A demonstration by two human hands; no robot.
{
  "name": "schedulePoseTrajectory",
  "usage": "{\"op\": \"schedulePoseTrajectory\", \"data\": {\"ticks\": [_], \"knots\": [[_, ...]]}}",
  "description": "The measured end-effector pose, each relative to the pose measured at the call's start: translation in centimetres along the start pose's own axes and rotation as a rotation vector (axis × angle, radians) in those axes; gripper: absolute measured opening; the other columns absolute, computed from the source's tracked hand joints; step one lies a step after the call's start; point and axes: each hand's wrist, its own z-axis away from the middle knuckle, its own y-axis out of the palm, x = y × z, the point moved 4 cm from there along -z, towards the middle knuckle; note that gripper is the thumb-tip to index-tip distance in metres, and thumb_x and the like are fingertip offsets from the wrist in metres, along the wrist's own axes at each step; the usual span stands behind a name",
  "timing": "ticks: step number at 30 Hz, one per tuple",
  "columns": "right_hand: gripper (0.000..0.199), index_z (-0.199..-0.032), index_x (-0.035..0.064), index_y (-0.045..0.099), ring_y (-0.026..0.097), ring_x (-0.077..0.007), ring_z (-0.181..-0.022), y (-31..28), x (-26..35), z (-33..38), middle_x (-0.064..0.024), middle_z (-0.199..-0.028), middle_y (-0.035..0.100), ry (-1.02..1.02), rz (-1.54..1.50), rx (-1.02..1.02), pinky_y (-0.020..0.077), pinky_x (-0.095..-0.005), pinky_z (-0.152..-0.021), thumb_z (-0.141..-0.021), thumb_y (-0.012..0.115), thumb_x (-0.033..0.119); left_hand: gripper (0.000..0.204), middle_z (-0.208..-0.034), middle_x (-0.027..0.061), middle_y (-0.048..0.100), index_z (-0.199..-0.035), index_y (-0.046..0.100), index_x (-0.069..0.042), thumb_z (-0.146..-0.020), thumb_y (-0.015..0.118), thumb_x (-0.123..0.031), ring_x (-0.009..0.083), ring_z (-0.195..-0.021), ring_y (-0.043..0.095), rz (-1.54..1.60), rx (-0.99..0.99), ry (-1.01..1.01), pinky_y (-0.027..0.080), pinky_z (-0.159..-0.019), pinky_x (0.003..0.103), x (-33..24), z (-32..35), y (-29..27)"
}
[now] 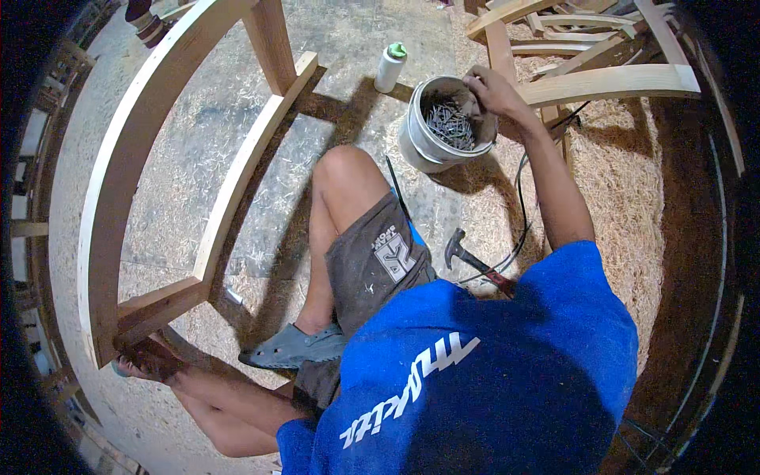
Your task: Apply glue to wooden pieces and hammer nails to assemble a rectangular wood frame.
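At the far side, my right hand [495, 93] is closed over the rim of a white bucket [423, 146], its fingers curling inside. Loose nails [450, 125] lie in the bucket. My left hand [150, 360] is low at the left, by the near end of a curved wooden frame [119, 190]. Shadow and the frame's crosspiece partly hide its fingers, so its grip does not show. The frame stands on the floor to my left, with two curved rails joined by crosspieces. A claw hammer [475, 261] with a red-and-black handle lies beside my right side.
A white bottle with a green cap [390, 67] stands beyond my raised knee. More curved wooden pieces [609, 83] are stacked at the far right. A black cable [521, 198] runs past the bucket over wood shavings [613, 206]. A small white cylinder [233, 296] lies near my shoe.
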Motion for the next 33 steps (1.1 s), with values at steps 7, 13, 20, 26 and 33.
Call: {"op": "schedulePoseTrajectory", "data": {"ticks": [7, 13, 20, 26, 33], "knots": [[0.019, -0.107, 0.0043, 0.067, 0.067, -0.0440, -0.095, 5.6, -1.7, 0.1, -0.0235, -0.102, 0.070, -0.036, 0.487, 0.274, 0.0528, -0.0523, -0.082, -0.093, 0.057, 0.013, 0.041, -0.128, 0.0200, 0.057, -0.129, 0.055, 0.006, -0.097, 0.058, -0.020, 0.0269, -0.116, 0.057, -0.217, -0.059, 0.109, 0.048, -0.105, 0.046, -0.8, 1.2, 0.7], [0.027, -0.111, 0.0070, 0.071, 0.067, -0.0345, -0.100, 6.7, -3.0, -0.1, -0.0160, -0.115, 0.068, -0.333, 0.523, 0.231, 0.0536, -0.0411, -0.089, -0.086, 0.061, 0.009, 0.043, -0.129, 0.0200, 0.057, -0.130, 0.055, 0.005, -0.096, 0.060, -0.021, 0.0285, -0.117, 0.057, -0.202, -0.003, 0.131, 0.046, -0.106, 0.047, -0.5, 1.3, 0.7], [0.027, -0.104, 0.0013, 0.074, 0.068, -0.0152, -0.087, 0.9, -2.8, -0.3, -0.0078, -0.091, 0.075, -0.020, -0.307, 0.100, 0.0523, -0.0324, -0.082, -0.092, 0.070, 0.026, 0.046, -0.130, 0.0201, 0.058, -0.132, 0.054, 0.004, -0.094, 0.062, -0.022, 0.0305, -0.119, 0.057, -0.157, 0.059, 0.145, 0.045, -0.108, 0.048, 0.2, 1.3, 0.9], [0.023, -0.100, 0.0004, 0.073, 0.061, -0.0112, -0.075, -1.7, 0.9, 0.0, -0.0041, -0.085, 0.072, -0.034, -0.145, 0.039, 0.0476, -0.0285, -0.067, -0.093, 0.069, 0.022, 0.048, -0.131, 0.0201, 0.058, -0.133, 0.054, 0.003, -0.093, 0.064, -0.022, 0.0321, -0.120, 0.057, -0.099, 0.115, 0.167, 0.044, -0.109, 0.049, 0.8, 1.6, 0.1], [0.027, -0.113, 0.0075, 0.068, 0.056, -0.0035, -0.067, -3.4, 5.0, 1.0, 0.0004, -0.089, 0.069, 0.265, -0.529, 0.100, 0.0364, -0.0188, -0.052, -0.095, 0.070, 0.027, 0.051, -0.132, 0.0202, 0.059, -0.134, 0.054, 0.002, -0.091, 0.066, -0.023, 0.0341, -0.122, 0.057, 0.160, 0.327, 0.112, 0.043, -0.111, 0.051, 0.2, 1.6, 0.0]]}}
